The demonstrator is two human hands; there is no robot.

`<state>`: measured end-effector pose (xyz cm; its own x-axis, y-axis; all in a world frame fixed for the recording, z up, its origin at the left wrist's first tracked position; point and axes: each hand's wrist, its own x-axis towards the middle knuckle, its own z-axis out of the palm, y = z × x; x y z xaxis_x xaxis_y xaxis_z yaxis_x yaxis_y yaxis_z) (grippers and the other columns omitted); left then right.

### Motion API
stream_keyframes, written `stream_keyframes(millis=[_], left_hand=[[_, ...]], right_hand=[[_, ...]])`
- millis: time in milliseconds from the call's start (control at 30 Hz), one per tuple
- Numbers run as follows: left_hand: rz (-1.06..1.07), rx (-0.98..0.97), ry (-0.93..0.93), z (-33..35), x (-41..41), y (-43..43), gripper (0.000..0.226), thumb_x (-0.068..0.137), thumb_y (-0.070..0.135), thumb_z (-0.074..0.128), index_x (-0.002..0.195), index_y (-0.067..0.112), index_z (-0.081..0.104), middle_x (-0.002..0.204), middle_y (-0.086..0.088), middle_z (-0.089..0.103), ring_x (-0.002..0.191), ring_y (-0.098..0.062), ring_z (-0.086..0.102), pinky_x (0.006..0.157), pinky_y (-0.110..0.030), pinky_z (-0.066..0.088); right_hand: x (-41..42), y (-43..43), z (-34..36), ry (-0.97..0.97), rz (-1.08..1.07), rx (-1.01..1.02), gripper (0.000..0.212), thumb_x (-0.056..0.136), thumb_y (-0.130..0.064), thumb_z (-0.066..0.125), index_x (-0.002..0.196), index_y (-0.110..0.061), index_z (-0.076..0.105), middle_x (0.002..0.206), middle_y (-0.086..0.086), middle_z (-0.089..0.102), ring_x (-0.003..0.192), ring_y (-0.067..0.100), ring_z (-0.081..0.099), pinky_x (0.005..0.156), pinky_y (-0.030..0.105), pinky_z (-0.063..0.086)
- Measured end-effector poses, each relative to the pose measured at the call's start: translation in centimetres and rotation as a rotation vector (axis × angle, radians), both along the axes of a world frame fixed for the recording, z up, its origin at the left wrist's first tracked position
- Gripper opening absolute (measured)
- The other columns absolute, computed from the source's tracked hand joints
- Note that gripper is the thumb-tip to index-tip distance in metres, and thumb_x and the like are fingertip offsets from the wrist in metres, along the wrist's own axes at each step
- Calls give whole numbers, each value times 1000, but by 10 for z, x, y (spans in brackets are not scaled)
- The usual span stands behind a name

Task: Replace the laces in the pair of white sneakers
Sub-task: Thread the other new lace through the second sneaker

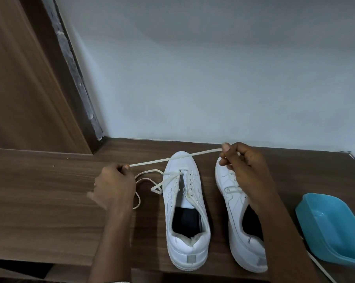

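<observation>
Pinched lace taut between left hand and right hand; beneath grip, threaded only toe-end eyelets of sneaker, seemingly leaving most undone.

wood-grain table (matt), glossy plastic tub

Brown wood-grain table spans lower frame. Blue plastic tub on table's right end, open side up, cut off by frame edge. Pale grey-white wall rises behind table's far edge. Brown wooden panel stands at table's far left. Rough grey plaster strip runs between panel and wall, down to table's back corner. Tiny specks on table's left part.
</observation>
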<state>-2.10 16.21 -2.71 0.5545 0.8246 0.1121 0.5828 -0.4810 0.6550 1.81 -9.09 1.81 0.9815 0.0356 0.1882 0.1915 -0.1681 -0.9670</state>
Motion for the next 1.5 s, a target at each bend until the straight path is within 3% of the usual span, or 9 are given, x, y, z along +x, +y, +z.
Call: stream_keyframes(millis=[100,200,400,533,900,1000,1167,1267,1500], left_hand=[[-262,50,-205,4,5,-6,25,91,30,60,112,26,72,106,-3,73,98,-33,66,92,-47,49],[-643,-163,-443,17,7,-21,31,91,43,59,115,28,73,107,12,74,98,-10,70,84,-33,56],[-1144,-368,-345,19,11,-48,29,94,33,63,119,20,70,111,8,74,109,-9,68,98,-41,53],[-1126,-308,-307,13,15,-44,16,92,35,67,103,25,74,100,12,75,100,-6,69,85,-34,50],[-902,-258,-351,9,12,-34,15,87,20,75,73,21,70,78,11,74,78,-7,69,65,-37,55],[-840,-197,-321,8,12,-29,17,87,19,75,71,21,69,73,12,72,75,-3,68,64,-23,50],[-876,-211,-307,16,8,-31,21,88,24,75,106,33,71,100,25,70,99,13,62,77,-4,44],[-1002,-261,-323,19,11,-36,27,92,28,70,119,30,71,111,21,72,110,8,62,92,-20,50],[-923,-433,-352,10,16,-44,11,92,10,68,96,11,79,67,0,74,61,-14,70,63,-23,50]], right_hand=[[2,7,-6,-14,57,-69,21,97,-33,63,84,-18,72,71,6,70,74,14,69,78,35,54],[0,19,-9,-27,130,-154,18,94,-29,67,84,-16,74,66,0,70,65,5,66,68,19,49],[-1,29,-13,-94,251,-250,11,93,-22,70,87,-14,76,69,-1,72,67,6,68,63,18,50],[0,24,-14,-47,290,-197,11,95,-17,67,93,-12,76,76,3,74,75,17,72,76,32,58],[2,22,-15,59,83,-21,15,96,-5,62,94,-13,75,83,0,77,73,16,74,67,14,50],[2,22,-15,74,39,36,13,93,-5,67,92,-13,77,83,1,78,72,18,75,65,14,50],[-1,31,-15,68,105,39,12,85,-2,75,92,-11,79,81,5,78,78,20,75,76,25,59],[-5,40,-13,49,153,32,17,81,4,76,95,-6,77,87,3,78,83,17,75,79,24,59],[-5,45,-18,76,41,67,18,77,5,79,89,-7,73,82,6,75,75,17,76,73,28,61]])
